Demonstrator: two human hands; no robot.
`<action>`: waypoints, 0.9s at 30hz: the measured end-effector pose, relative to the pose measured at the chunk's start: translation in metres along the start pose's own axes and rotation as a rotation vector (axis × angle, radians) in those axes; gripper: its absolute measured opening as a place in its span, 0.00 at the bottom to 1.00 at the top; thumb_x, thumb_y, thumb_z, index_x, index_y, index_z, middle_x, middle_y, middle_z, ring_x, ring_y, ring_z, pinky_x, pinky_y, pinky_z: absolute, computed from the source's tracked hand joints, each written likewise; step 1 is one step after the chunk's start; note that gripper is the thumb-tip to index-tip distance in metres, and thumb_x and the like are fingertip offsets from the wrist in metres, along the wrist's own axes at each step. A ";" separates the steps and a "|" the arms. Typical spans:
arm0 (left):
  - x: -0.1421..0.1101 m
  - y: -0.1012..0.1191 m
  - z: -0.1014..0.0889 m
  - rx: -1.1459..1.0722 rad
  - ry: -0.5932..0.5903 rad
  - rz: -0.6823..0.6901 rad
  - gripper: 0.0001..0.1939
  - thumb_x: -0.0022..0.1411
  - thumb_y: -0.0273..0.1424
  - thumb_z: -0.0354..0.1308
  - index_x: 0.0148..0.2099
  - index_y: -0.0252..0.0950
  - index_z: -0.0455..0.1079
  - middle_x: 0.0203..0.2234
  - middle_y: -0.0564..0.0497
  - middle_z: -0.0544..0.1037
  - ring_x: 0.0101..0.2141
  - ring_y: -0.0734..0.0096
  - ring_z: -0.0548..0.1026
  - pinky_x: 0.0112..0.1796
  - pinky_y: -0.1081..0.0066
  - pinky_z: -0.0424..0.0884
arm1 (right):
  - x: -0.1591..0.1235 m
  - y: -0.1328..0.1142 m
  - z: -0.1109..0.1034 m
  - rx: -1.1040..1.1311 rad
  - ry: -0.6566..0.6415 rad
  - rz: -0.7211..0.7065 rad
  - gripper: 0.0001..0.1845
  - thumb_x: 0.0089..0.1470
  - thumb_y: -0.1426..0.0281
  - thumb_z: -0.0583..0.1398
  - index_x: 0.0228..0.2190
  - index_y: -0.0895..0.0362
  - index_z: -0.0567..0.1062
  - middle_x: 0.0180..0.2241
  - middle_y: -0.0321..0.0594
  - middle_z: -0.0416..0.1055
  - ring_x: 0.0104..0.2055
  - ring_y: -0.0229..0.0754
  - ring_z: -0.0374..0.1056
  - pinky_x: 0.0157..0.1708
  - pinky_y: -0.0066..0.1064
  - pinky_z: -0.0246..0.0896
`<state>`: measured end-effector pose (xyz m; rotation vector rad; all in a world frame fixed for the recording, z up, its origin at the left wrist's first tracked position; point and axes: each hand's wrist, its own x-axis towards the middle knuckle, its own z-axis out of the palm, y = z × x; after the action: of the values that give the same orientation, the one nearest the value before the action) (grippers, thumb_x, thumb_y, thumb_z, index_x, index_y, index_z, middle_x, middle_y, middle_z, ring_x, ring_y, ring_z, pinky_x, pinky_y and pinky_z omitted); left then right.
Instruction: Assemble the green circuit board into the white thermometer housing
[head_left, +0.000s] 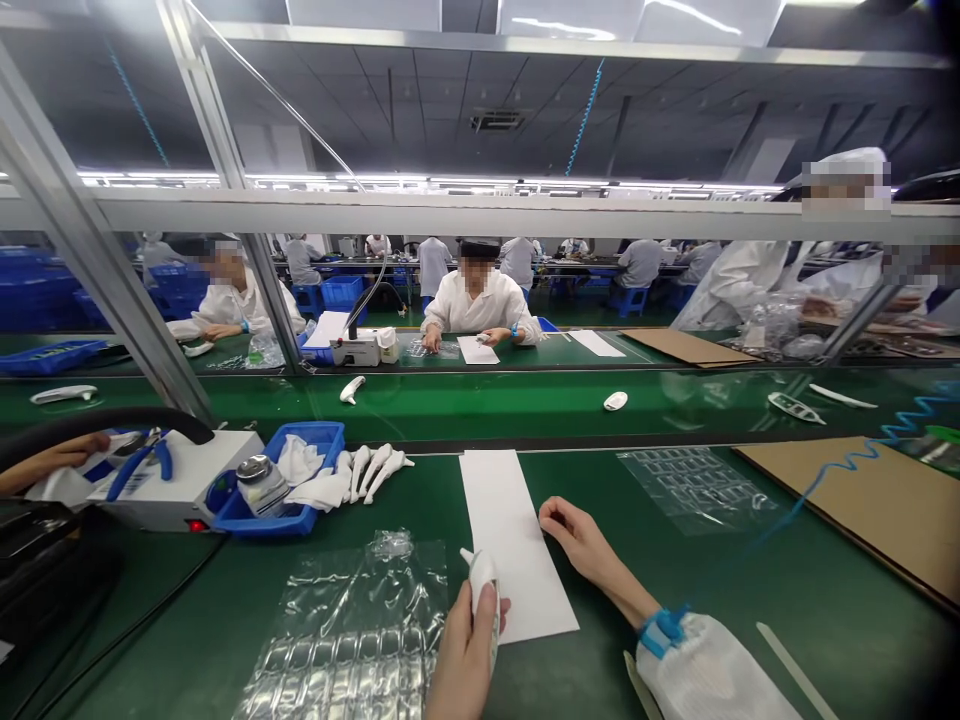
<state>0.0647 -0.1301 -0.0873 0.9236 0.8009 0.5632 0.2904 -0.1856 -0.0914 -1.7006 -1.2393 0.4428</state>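
Hands: left (469, 650) grips white part (482, 580), right (574, 535) on paper strip (510, 545), plastic tray (360, 640) beside.

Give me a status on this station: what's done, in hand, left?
Done: four white shells lie lined up beside the blue bin. In hand: the left hand grips one white part; the right hand rests on the white sheet. Left: cannot tell how many.

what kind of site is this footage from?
Most likely a factory assembly line. A green conveyor belt carries white plastic parts past rows of white-coated workers, and the left hand holds a similar white part.
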 end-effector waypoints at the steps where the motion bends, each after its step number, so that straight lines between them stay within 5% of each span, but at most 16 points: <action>1: -0.001 0.005 -0.001 0.005 -0.032 0.028 0.28 0.50 0.53 0.61 0.40 0.32 0.73 0.31 0.42 0.79 0.37 0.56 0.77 0.40 0.66 0.70 | -0.004 -0.012 0.002 0.020 0.011 -0.002 0.11 0.59 0.63 0.53 0.28 0.55 0.67 0.27 0.35 0.64 0.30 0.40 0.59 0.33 0.32 0.56; 5: -0.007 0.021 -0.004 0.015 -0.120 0.007 0.34 0.55 0.61 0.47 0.32 0.32 0.69 0.14 0.49 0.73 0.18 0.70 0.70 0.24 0.72 0.65 | -0.030 -0.080 0.022 0.131 -0.088 -0.054 0.07 0.59 0.67 0.55 0.32 0.55 0.71 0.30 0.37 0.68 0.34 0.41 0.64 0.36 0.31 0.58; 9: -0.016 0.018 -0.006 -0.109 -0.116 -0.069 0.34 0.52 0.62 0.49 0.33 0.32 0.68 0.10 0.55 0.67 0.13 0.75 0.63 0.17 0.76 0.56 | -0.051 -0.129 0.049 0.159 -0.273 -0.128 0.08 0.61 0.72 0.53 0.31 0.54 0.71 0.32 0.38 0.69 0.36 0.41 0.65 0.38 0.30 0.59; 15: -0.023 0.009 -0.012 -0.176 -0.091 -0.100 0.37 0.52 0.63 0.48 0.32 0.30 0.69 0.09 0.53 0.67 0.12 0.74 0.63 0.17 0.75 0.56 | -0.045 -0.130 0.071 0.154 -0.236 -0.117 0.08 0.60 0.73 0.53 0.29 0.54 0.69 0.32 0.37 0.66 0.34 0.40 0.64 0.34 0.30 0.60; 27: -0.030 0.012 -0.016 -0.153 -0.046 -0.096 0.35 0.53 0.62 0.48 0.29 0.31 0.68 0.10 0.52 0.68 0.13 0.75 0.64 0.18 0.76 0.58 | -0.043 -0.128 0.076 0.141 -0.221 -0.047 0.07 0.58 0.74 0.55 0.28 0.55 0.68 0.30 0.35 0.65 0.32 0.38 0.62 0.33 0.29 0.59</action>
<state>0.0335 -0.1381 -0.0715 0.7510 0.7466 0.5102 0.1482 -0.1828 -0.0303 -1.5301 -1.3693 0.6879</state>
